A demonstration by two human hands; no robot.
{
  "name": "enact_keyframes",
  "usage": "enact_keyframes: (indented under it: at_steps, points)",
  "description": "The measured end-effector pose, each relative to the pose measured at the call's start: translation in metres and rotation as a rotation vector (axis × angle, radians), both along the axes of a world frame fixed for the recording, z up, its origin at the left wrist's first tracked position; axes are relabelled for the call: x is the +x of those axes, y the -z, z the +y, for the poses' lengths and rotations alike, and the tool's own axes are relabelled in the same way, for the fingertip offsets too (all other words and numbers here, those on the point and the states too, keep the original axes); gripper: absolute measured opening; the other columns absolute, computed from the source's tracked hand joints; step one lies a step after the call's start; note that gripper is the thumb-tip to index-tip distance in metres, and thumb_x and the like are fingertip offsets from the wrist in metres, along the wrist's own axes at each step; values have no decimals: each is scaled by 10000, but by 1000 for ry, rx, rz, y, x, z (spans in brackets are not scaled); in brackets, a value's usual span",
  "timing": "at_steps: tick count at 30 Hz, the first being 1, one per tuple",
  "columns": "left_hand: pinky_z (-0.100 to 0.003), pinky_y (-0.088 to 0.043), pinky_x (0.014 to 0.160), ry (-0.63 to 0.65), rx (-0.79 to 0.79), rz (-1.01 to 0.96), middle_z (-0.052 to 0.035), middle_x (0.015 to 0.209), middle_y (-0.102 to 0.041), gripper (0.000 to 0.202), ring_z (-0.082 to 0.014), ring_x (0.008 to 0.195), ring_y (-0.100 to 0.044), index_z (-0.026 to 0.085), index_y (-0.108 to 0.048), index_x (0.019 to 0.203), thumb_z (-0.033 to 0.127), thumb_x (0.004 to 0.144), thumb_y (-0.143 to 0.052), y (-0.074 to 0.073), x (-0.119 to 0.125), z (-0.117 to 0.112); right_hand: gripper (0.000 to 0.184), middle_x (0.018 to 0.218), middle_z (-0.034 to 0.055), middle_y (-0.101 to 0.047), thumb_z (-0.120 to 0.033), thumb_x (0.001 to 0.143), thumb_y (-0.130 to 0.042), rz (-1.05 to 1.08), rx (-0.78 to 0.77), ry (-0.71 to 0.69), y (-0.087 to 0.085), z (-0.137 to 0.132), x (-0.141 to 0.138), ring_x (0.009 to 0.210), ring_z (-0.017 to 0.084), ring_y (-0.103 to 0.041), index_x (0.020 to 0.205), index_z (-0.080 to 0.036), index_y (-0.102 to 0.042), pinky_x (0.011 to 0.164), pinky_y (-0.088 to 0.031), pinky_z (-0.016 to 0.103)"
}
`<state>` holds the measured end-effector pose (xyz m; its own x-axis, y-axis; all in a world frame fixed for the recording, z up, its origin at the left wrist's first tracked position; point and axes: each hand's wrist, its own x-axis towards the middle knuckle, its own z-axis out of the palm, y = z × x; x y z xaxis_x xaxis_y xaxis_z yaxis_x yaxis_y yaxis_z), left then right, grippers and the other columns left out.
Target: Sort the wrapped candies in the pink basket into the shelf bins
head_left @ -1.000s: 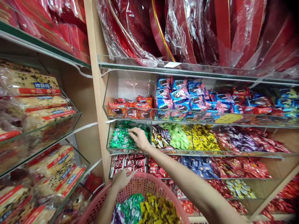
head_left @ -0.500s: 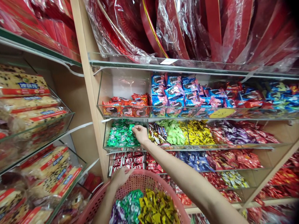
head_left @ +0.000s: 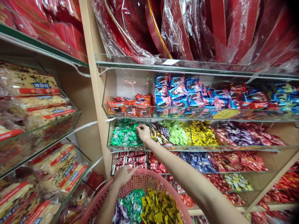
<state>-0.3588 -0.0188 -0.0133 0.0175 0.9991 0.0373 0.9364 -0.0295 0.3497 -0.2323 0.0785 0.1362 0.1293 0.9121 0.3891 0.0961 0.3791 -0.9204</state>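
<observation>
pink basket [head_left: 164,184], wrapped sweets [head_left: 155,205] inside, clear bin [head_left: 127,147], green sweets [head_left: 125,133]

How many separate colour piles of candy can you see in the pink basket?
3: a purple-and-white pile at the left, a green pile in the middle and a yellow pile at the right. More may be hidden underneath.

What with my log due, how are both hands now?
Left hand: on the basket rim, grip unclear.
Right hand: closed, pinching a green candy.
</observation>
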Motion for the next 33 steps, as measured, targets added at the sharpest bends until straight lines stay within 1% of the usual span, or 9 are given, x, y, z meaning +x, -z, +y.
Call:
enact_keyframes:
  at_steps: [4, 9, 12, 15, 17, 21, 24, 28, 33]
  points:
    - [-215, -240, 536, -3, -17, -4, -31, 730, -664, 617, -153, 670, -582, 204, -592, 669, 707, 780, -254, 0, 0, 0, 204, 607, -22, -555, -357, 714, -534, 6, 67, -68, -12, -14, 3, 504, 109, -525, 780, -167, -575, 456, -387, 207]
    - [-220, -290, 573, -1, -31, -11, -38, 744, -674, 608, -168, 708, -600, 209, -610, 687, 700, 783, -263, 1, 0, 1, 244, 622, -26, -554, -420, 741, -551, -30, 151, -286, -15, -66, 23, 490, 110, -524, 795, -182, -557, 439, -378, 208]
    - [-221, -307, 582, -3, -35, -33, -43, 807, -683, 582, -181, 753, -610, 220, -629, 743, 691, 780, -289, -1, 1, 0, 244, 586, -39, -530, -417, 770, -540, -201, 107, -507, 8, -101, 43, 494, 101, -508, 771, -175, -577, 493, -392, 213]
    - [-217, -295, 560, -1, -64, -26, -38, 806, -683, 540, -178, 742, -609, 220, -632, 757, 663, 785, -324, -3, 1, -2, 207, 599, -34, -549, -356, 766, -556, -437, -24, -749, 48, -123, 58, 499, 90, -482, 724, -161, -611, 489, -371, 202]
    - [-218, -283, 551, -1, -54, -12, -36, 770, -675, 554, -167, 707, -597, 208, -625, 730, 654, 797, -304, -3, 1, -3, 146, 542, -47, -519, -276, 754, -559, -554, -111, -798, 74, -130, 61, 469, 84, -450, 694, -156, -616, 459, -343, 190]
    - [-218, -277, 556, -7, -17, -5, -31, 749, -664, 591, -146, 675, -569, 196, -616, 724, 679, 788, -281, 0, 2, -3, 107, 553, -35, -565, -214, 736, -565, -628, -165, -742, 101, -138, 57, 502, 109, -500, 769, -166, -655, 483, -388, 202]
    - [-216, -280, 562, -15, -17, -9, -30, 751, -661, 600, -144, 687, -568, 195, -609, 713, 687, 785, -273, 2, 2, -3, 236, 753, 12, -663, -252, 752, -571, -587, -89, -614, 97, -149, 58, 709, 169, -597, 962, -194, -662, 648, -465, 256]
    - [-220, -273, 552, -19, -15, 0, -33, 730, -659, 594, -149, 675, -570, 195, -599, 692, 684, 787, -275, 2, 1, -2, 342, 1034, 62, -656, -354, 790, -551, -475, -81, -491, 87, -174, 75, 975, 227, -585, 1094, -215, -625, 868, -439, 340]
    - [-220, -284, 560, -25, -26, -2, -36, 748, -667, 596, -155, 687, -584, 199, -594, 687, 693, 781, -274, 0, 1, -2, 448, 1047, 100, -649, -512, 763, -554, -202, -236, -403, 102, -210, 100, 971, 246, -602, 1074, -199, -629, 802, -491, 328]
